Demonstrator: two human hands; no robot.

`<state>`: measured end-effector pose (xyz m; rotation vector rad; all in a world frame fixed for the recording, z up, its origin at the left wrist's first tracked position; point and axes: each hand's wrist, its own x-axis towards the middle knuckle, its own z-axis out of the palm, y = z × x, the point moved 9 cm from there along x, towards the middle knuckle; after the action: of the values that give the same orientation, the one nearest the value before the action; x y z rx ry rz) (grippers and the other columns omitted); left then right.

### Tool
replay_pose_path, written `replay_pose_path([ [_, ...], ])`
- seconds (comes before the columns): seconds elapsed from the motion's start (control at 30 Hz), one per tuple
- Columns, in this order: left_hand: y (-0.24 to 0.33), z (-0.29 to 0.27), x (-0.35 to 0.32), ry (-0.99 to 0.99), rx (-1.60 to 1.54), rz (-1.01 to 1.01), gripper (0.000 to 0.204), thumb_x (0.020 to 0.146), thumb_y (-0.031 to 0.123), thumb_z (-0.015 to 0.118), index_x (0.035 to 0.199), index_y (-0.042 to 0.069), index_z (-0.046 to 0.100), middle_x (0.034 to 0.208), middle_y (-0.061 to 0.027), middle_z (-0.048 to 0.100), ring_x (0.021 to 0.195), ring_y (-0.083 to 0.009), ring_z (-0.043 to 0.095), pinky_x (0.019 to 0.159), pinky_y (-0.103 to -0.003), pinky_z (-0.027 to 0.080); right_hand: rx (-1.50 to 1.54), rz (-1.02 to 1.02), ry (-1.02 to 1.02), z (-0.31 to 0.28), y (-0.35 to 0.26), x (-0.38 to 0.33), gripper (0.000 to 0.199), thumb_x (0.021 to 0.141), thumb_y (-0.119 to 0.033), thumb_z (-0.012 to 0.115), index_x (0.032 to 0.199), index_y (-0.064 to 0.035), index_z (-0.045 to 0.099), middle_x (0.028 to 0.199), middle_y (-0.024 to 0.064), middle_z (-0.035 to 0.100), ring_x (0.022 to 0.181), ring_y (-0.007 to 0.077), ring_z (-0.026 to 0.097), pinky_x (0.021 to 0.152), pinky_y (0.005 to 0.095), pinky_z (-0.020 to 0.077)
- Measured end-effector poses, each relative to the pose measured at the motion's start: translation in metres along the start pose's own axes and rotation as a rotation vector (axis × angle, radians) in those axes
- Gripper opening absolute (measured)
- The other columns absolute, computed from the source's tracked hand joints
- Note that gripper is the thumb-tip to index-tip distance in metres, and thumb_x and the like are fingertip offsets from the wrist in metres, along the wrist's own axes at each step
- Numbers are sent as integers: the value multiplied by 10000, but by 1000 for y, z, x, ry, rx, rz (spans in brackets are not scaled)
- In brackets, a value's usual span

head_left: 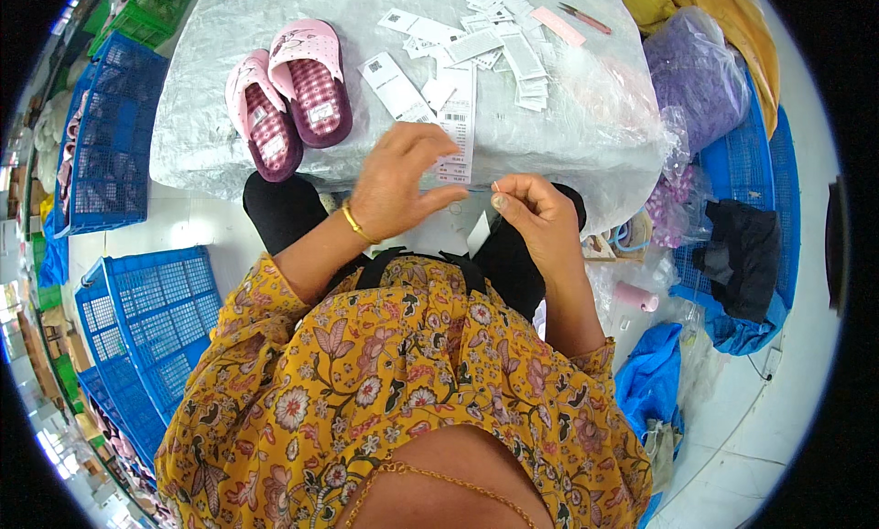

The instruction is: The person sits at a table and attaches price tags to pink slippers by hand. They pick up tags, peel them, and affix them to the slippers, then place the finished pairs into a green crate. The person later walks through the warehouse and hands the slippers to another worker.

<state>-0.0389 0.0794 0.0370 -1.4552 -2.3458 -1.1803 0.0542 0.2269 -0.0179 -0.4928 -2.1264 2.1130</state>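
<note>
A white tag [479, 233] shows just below the right hand [526, 204], whose thumb and forefinger pinch together, on what I can't tell. The left hand [398, 181] arches, fingers apart, by a long label [460, 135] on the table [568, 154].

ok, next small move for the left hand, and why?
Probably bring the left hand across to the right hand and steady the thin pale item pinched there. The left thumb and fingers are apart with nothing visible between them, and the two hands are close together near the table's edge. What the item is, I can't tell.
</note>
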Motion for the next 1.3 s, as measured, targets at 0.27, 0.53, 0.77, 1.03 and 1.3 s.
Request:
replay_pose_path([
  [0.27,-20,12,-19,-38,316,88,465,710,179,764,1136,74,611,1163,-74,597,1071,-274,557,877,-397,440,43,-3,3,6,9,7,134,875,-71,681,985,-3,647,851,-13,632,758,34,541,689,191,441],
  [0.53,-23,4,-25,27,336,177,365,708,11,670,1070,52,655,1082,-75,639,983,-268,606,830,-376,506,54,38,-3,10,11,5,134,880,-67,674,992,0,644,857,-11,632,762,38,544,693,192,442],
  [0.77,-34,-11,-29,77,211,199,325,659,-29,693,977,38,681,986,-80,662,904,-273,629,755,-360,543,105,24,-50,26,11,11,145,879,-66,672,1005,-2,642,876,-2,636,782,46,556,703,196,449],
  [1.03,-24,-36,-41,219,222,223,318,651,-13,702,965,32,675,970,-80,656,867,-266,630,714,-347,541,79,6,-45,38,2,16,145,894,-115,663,982,-4,631,859,-12,622,767,41,529,691,193,428],
  [1.3,26,-55,-57,237,141,321,247,680,-18,734,918,29,689,962,-83,673,847,-262,646,694,-327,538,130,12,-72,74,-6,39,138,926,-125,624,1015,-28,581,914,35,643,795,76,574,744,218,453],
])
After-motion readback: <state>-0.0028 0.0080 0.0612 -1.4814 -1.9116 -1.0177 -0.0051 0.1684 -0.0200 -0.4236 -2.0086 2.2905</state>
